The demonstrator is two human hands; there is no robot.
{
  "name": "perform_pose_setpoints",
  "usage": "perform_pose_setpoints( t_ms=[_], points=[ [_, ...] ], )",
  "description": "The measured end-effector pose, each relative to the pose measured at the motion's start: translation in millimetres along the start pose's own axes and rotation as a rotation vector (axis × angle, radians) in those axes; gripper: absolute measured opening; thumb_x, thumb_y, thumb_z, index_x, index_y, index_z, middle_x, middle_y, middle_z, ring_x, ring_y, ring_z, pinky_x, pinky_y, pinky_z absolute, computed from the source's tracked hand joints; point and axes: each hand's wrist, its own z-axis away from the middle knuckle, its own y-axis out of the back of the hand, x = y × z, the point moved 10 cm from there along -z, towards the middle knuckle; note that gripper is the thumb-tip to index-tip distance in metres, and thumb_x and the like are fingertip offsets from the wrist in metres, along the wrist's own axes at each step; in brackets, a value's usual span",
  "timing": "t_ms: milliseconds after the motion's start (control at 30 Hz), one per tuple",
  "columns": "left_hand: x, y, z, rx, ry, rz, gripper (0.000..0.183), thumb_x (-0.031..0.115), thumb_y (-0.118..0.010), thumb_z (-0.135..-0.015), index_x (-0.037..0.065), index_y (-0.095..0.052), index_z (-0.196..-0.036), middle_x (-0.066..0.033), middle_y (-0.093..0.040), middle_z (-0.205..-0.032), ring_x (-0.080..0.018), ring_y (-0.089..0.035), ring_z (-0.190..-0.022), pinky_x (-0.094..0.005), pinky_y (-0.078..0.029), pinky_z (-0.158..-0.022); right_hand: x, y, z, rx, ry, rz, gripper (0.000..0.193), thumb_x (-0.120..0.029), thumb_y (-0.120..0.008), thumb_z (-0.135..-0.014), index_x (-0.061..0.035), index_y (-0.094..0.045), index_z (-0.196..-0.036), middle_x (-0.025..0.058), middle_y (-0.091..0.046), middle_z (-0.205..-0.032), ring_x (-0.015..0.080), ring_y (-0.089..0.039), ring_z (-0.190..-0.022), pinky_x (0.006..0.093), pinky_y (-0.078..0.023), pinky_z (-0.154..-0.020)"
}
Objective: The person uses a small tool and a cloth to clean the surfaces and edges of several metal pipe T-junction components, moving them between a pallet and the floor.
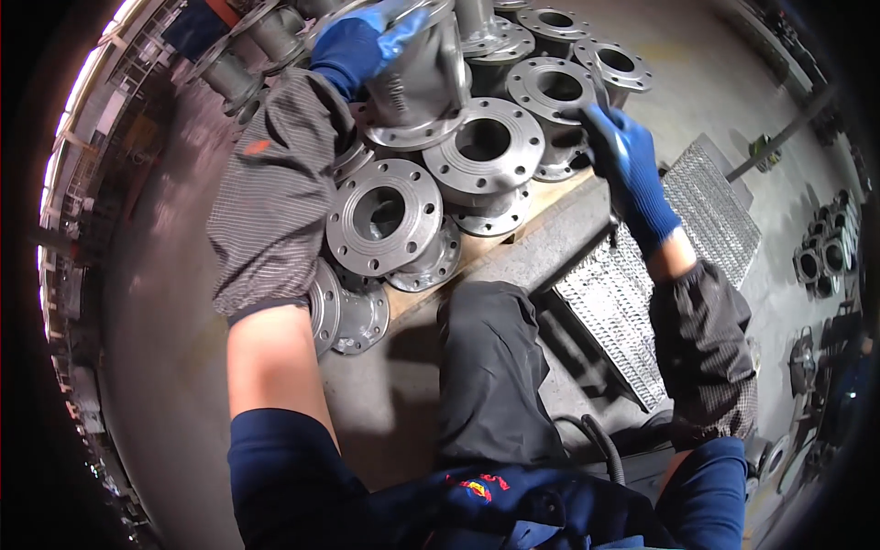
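At the top of the view, my left hand (367, 44), in a blue glove, grips the upper end of a grey metal flanged pipe fitting (412, 87); its fingertips are partly lost at the rim. That fitting stands on end, slightly tilted, among other fittings. My right hand (628, 156), gloved too, is closed round a dark slim hand tool (598, 126) whose exact kind I cannot make out. It is held above the right side of the group. Between my hands are a flanged fitting (507, 174) standing upright and another (417, 220) lying tilted toward me.
The fittings rest on a wooden pallet (541, 197). To the right lies a ridged metal plate (610, 307), with a dark hose (605, 445) by my leg. More flanged parts (830, 247) sit on the floor at far right, others (229, 78) at far left.
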Motion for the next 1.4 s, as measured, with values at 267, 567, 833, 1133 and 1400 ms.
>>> perform_pose_setpoints(
  t_ms=[267,567,833,1133,1400],
  points=[
    [-117.7,-27.8,-6.9,0.118,0.400,0.214,0.038,0.033,-0.048,-0.092,0.005,-0.064,-0.112,-0.0089,-0.065,-0.095,-0.0164,-0.057,-0.084,-0.0300,-0.045,-0.084,79.0,159.7,159.5,0.208,-0.312,0.047,0.032,-0.027,-0.050,-0.094,0.0012,-0.061,-0.104,0.0088,-0.063,-0.092,0.0136,-0.061,-0.072,0.0241,-0.047,-0.057],
    [-141.2,-34.4,-27.0,0.141,0.484,0.129,0.040,0.035,-0.047,-0.089,0.006,-0.066,-0.108,-0.0124,-0.066,-0.093,-0.0220,-0.061,-0.089,-0.0332,-0.045,-0.083,129.2,212.9,286.2,0.569,-0.592,-0.123,0.039,-0.034,-0.048,-0.094,0.0015,-0.058,-0.107,0.0097,-0.066,-0.078,0.0102,-0.053,-0.053,0.0202,-0.039,-0.047],
    [-104.7,-63.0,-106.1,0.197,0.040,-0.801,0.033,0.024,-0.059,-0.090,-0.001,-0.062,-0.110,-0.0042,-0.066,-0.087,-0.0084,-0.056,-0.063,-0.0351,-0.046,-0.056,83.5,183.9,324.0,0.640,-0.591,-0.147,0.040,-0.031,-0.044,-0.097,0.0039,-0.055,-0.112,0.0116,-0.065,-0.087,0.0113,-0.055,-0.062,0.0197,-0.042,-0.054],
    [-29.4,-192.0,-59.0,-0.166,0.127,0.052,0.030,0.020,-0.054,-0.091,-0.001,-0.060,-0.111,-0.0074,-0.066,-0.089,-0.0132,-0.058,-0.070,-0.0335,-0.048,-0.063,55.8,184.0,440.6,0.746,-0.429,-0.663,0.041,-0.028,-0.037,-0.100,0.0030,-0.049,-0.124,0.0133,-0.065,-0.103,0.0114,-0.062,-0.077,0.0198,-0.045,-0.063],
    [117.9,-226.9,-52.4,-0.365,0.124,0.453,0.028,0.016,-0.049,-0.093,-0.002,-0.059,-0.113,-0.0101,-0.065,-0.090,-0.0174,-0.059,-0.075,-0.0321,-0.050,-0.070,78.7,159.1,479.9,0.633,-0.417,-0.853,0.040,-0.035,-0.043,-0.096,-0.0031,-0.054,-0.118,0.0152,-0.065,-0.102,0.0161,-0.063,-0.079,0.0221,-0.048,-0.064]
  ],
)
